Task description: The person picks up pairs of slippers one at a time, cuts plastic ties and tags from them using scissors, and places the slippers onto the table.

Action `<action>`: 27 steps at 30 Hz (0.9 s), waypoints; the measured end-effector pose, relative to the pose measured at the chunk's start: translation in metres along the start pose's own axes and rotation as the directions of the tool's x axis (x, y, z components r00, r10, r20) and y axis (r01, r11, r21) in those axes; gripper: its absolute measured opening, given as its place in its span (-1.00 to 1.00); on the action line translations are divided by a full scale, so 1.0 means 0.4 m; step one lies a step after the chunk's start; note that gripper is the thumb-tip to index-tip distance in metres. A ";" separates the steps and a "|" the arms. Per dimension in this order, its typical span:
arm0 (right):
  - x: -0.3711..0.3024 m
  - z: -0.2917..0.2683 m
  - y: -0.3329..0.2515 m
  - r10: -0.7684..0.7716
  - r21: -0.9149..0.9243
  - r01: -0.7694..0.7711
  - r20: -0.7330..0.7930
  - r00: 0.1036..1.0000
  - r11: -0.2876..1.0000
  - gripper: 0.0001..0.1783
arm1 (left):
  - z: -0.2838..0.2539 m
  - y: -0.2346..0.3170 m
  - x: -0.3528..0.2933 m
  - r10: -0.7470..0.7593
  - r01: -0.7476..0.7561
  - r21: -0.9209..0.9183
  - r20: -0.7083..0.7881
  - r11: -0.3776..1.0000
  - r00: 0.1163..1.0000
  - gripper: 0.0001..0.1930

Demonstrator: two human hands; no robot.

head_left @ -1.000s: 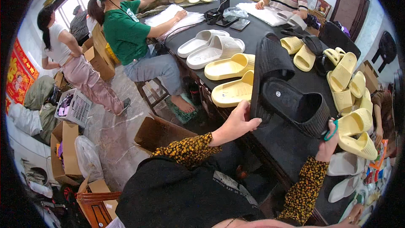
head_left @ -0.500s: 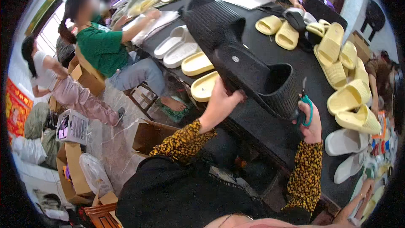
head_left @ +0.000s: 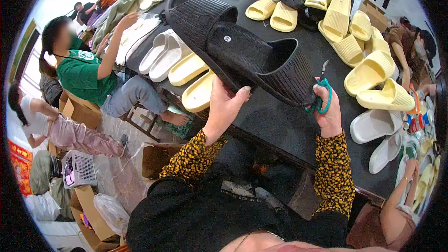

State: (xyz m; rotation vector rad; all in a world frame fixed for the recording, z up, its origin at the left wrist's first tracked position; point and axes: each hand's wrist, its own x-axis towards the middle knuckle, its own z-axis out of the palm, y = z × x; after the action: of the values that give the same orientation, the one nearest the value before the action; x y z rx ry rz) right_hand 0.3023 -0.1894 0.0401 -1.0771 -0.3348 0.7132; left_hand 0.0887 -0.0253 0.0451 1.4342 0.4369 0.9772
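A pair of black ribbed slide sandals is held over the table, one slide (head_left: 201, 21) at the upper left and the other (head_left: 287, 67) nearer to me. My left hand (head_left: 223, 108) is closed on the sole edge beneath them, thumb along the side; part of its fingers is hidden behind the soles. My right hand (head_left: 328, 114) is closed round the teal handles of small scissors (head_left: 325, 94), their blades pointing up and away. Its fingers are beside the nearer slide's toe, and whether they also grip it I cannot tell.
The black table (head_left: 261, 128) carries yellow slides (head_left: 197, 91) and white slides (head_left: 170, 52) on the left. More yellow slides (head_left: 368, 77) and pale grey slides (head_left: 375, 125) line the right. A person in green (head_left: 84, 72) sits left; others work around the table. A cardboard box (head_left: 158, 158) stands below.
My view has shifted, so the table and its slides appear farther left. The black slides have tilted, showing more of the nearer footbed. Both hands keep their holds.
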 end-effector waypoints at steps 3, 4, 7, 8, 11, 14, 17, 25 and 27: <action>-0.005 0.013 0.000 0.022 -0.002 -0.022 -0.032 0.999 1.000 -0.62 | 0.012 -0.036 -0.004 0.073 -0.076 0.126 0.033 0.989 0.997 -0.50; -0.003 0.016 0.006 0.035 0.010 -0.035 -0.015 0.999 0.999 -0.64 | 0.025 -0.038 -0.005 0.067 -0.069 0.087 0.025 0.994 0.997 -0.46; -0.002 0.005 0.027 0.070 0.065 -0.074 0.053 0.996 0.995 -0.68 | 0.057 -0.049 0.006 0.212 -0.222 0.261 0.064 0.939 0.975 -0.44; -0.004 0.003 0.030 0.085 0.113 -0.096 0.100 0.991 0.989 -0.70 | 0.070 -0.054 0.005 0.203 -0.216 0.250 0.077 0.944 0.976 -0.42; -0.021 0.014 0.025 0.139 0.169 -0.157 0.116 0.983 0.973 -0.74 | 0.109 -0.052 -0.003 0.309 -0.318 0.321 0.080 0.892 0.948 -0.42; 0.000 -0.017 0.035 0.184 0.203 -0.233 0.234 0.955 0.951 -0.75 | 0.130 -0.042 0.001 0.239 -0.260 0.304 0.105 0.917 0.965 -0.42; 0.003 0.000 0.040 0.248 0.250 -0.307 0.242 0.938 0.918 -0.74 | 0.141 -0.056 0.005 0.205 -0.220 0.189 0.097 0.957 0.974 -0.42; 0.018 -0.032 0.040 0.182 0.290 -0.242 0.218 0.959 0.926 -0.77 | 0.157 -0.074 0.030 0.238 -0.250 0.078 0.141 0.965 0.961 -0.37; 0.018 -0.034 0.036 0.165 0.299 -0.220 0.200 0.966 0.929 -0.79 | 0.163 -0.069 0.036 0.240 -0.236 -0.043 0.125 0.971 0.963 -0.40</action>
State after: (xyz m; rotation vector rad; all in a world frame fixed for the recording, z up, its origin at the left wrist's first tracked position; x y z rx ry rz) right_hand 0.3100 -0.1898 0.0206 -0.7471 -0.2508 1.0049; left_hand 0.1551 -0.0506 0.0328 1.5388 0.1566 1.0693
